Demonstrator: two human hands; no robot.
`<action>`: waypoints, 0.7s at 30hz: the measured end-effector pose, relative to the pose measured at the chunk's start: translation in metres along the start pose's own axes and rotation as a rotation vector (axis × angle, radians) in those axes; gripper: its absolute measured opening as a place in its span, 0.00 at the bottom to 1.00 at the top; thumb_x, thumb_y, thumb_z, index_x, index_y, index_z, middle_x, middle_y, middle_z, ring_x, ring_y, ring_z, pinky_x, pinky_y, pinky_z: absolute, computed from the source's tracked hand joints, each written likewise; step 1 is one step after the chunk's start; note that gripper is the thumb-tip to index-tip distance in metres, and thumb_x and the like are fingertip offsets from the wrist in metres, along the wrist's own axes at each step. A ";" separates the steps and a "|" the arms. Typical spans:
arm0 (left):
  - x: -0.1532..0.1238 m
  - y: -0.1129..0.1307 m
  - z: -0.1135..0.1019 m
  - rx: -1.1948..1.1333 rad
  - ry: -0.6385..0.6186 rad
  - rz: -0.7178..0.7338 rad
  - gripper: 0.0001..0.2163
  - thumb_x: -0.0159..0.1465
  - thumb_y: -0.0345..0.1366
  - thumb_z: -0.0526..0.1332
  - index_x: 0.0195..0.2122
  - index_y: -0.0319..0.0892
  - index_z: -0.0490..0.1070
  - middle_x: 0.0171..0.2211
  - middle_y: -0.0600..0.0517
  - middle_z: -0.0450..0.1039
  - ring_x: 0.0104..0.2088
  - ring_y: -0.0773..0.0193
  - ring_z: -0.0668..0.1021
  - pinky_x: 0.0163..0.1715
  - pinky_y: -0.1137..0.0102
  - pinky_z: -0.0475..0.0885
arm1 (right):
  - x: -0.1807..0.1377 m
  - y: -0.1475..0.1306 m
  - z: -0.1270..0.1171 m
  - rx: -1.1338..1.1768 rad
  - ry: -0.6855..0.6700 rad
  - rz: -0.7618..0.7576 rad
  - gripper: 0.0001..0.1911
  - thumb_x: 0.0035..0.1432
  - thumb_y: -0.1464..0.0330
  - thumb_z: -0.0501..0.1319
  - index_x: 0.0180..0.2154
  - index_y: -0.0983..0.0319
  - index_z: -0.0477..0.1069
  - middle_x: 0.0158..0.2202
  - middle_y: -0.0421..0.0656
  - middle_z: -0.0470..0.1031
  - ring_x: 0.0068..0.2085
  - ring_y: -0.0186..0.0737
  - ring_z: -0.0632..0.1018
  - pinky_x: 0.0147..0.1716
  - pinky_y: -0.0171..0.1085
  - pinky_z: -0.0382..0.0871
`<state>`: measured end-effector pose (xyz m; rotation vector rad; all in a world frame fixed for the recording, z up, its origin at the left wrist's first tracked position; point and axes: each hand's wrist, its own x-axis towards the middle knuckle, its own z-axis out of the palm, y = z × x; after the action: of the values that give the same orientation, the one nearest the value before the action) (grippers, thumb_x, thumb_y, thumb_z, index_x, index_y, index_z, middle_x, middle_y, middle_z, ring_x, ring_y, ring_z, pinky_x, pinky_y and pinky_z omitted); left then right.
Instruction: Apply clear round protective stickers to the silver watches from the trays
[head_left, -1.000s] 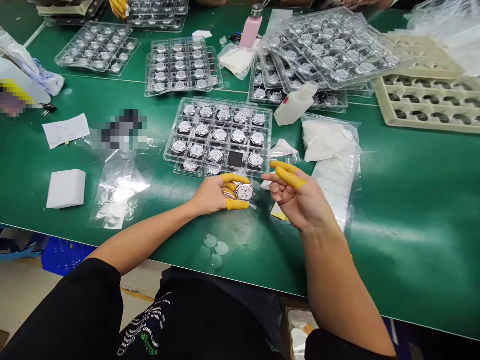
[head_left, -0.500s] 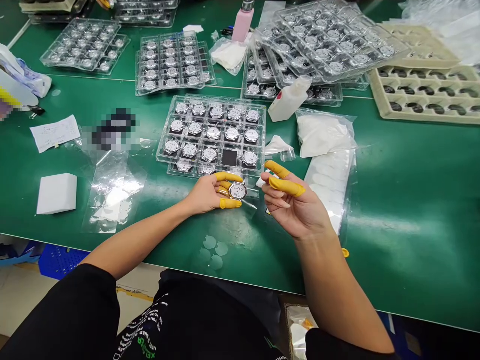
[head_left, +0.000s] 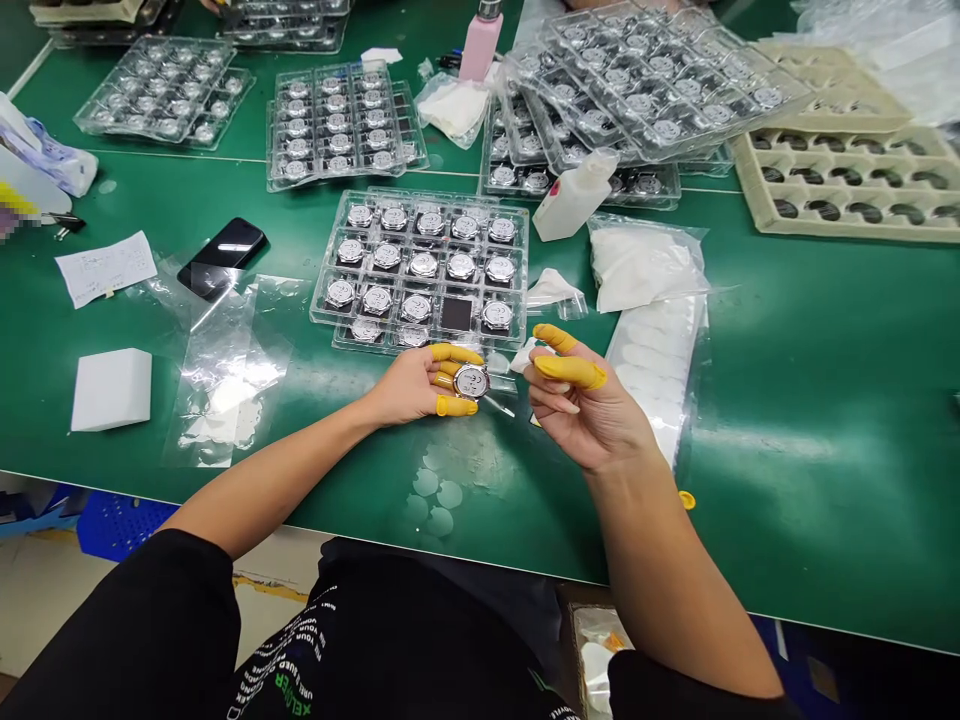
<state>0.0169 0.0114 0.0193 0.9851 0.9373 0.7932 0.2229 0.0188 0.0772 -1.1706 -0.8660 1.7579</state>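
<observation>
A green-topped desk [head_left: 825, 520] fills the view, its stock spread out around the seated person, seemingly so that everything stays within reach. Clear plastic blister trays carry rows of round silver watch heads; the nearest tray [head_left: 322, 300] sits just beyond the hands, and one of its cells shows a dark pad [head_left: 456, 313] instead of a watch head. (The farther trays are cut off by the top of the view.) A beige moulded tray [head_left: 847, 228] lies to the right.

The left hand [head_left: 409, 388] has its fingers [head_left: 456, 405], capped in yellow finger cots, clamped around the rim of one round watch head [head_left: 471, 381], perhaps to keep them off the dial, which faces up. Its back is hidden. A sliver of clear film [head_left: 499, 404] trails from it. Just beside, the right hand [head_left: 585, 400] holds its fingers [head_left: 570, 372] apart, apparently gripping nothing, near a scrap of white tissue [head_left: 527, 353].
</observation>
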 end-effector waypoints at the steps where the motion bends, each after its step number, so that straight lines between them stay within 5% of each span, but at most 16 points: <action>1: 0.000 0.000 0.000 0.005 0.002 -0.001 0.29 0.43 0.25 0.77 0.48 0.37 0.76 0.36 0.50 0.81 0.34 0.66 0.83 0.42 0.66 0.81 | 0.002 0.000 -0.004 -0.031 0.015 -0.033 0.20 0.41 0.59 0.75 0.36 0.54 0.70 0.24 0.34 0.64 0.20 0.29 0.57 0.12 0.32 0.49; 4: 0.001 0.000 -0.002 0.014 0.007 -0.001 0.29 0.43 0.26 0.77 0.49 0.37 0.75 0.35 0.50 0.81 0.34 0.65 0.83 0.41 0.65 0.80 | 0.012 0.000 -0.024 -0.168 0.178 -0.209 0.22 0.52 0.45 0.67 0.37 0.54 0.69 0.25 0.37 0.67 0.21 0.33 0.62 0.16 0.35 0.55; 7: 0.002 -0.003 -0.002 -0.003 0.009 0.000 0.30 0.44 0.26 0.77 0.50 0.38 0.72 0.35 0.50 0.81 0.34 0.64 0.83 0.39 0.67 0.79 | 0.024 0.005 -0.048 -0.578 0.414 -0.400 0.22 0.52 0.48 0.68 0.43 0.55 0.73 0.33 0.41 0.76 0.26 0.37 0.70 0.25 0.39 0.66; 9: 0.002 -0.005 -0.001 -0.008 0.017 0.002 0.29 0.46 0.27 0.76 0.49 0.38 0.70 0.36 0.49 0.81 0.33 0.65 0.83 0.37 0.68 0.78 | 0.031 0.009 -0.062 -0.973 0.455 -0.432 0.22 0.51 0.53 0.71 0.44 0.57 0.77 0.38 0.45 0.78 0.31 0.41 0.73 0.32 0.43 0.70; 13: 0.001 -0.005 -0.001 0.039 0.031 -0.012 0.27 0.49 0.27 0.75 0.49 0.39 0.67 0.34 0.51 0.80 0.29 0.69 0.80 0.33 0.72 0.75 | 0.039 0.017 -0.077 -1.333 0.227 -0.381 0.20 0.54 0.56 0.68 0.46 0.59 0.81 0.44 0.50 0.76 0.36 0.46 0.76 0.37 0.48 0.72; 17: 0.000 -0.002 -0.001 0.095 0.009 -0.006 0.26 0.49 0.27 0.75 0.49 0.39 0.70 0.33 0.54 0.76 0.26 0.74 0.75 0.30 0.74 0.72 | 0.039 0.015 -0.081 -1.310 0.040 -0.436 0.22 0.55 0.56 0.68 0.50 0.56 0.81 0.49 0.50 0.76 0.42 0.49 0.78 0.40 0.49 0.73; 21: 0.002 -0.006 -0.003 0.071 -0.028 0.012 0.28 0.48 0.27 0.75 0.51 0.39 0.71 0.35 0.54 0.75 0.27 0.72 0.77 0.31 0.73 0.73 | 0.040 0.015 -0.081 -1.256 -0.077 -0.541 0.12 0.57 0.58 0.66 0.39 0.57 0.83 0.46 0.48 0.79 0.45 0.50 0.79 0.42 0.48 0.73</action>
<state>0.0158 0.0120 0.0122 1.0620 0.9417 0.7592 0.2865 0.0567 0.0227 -1.3637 -2.2315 0.7058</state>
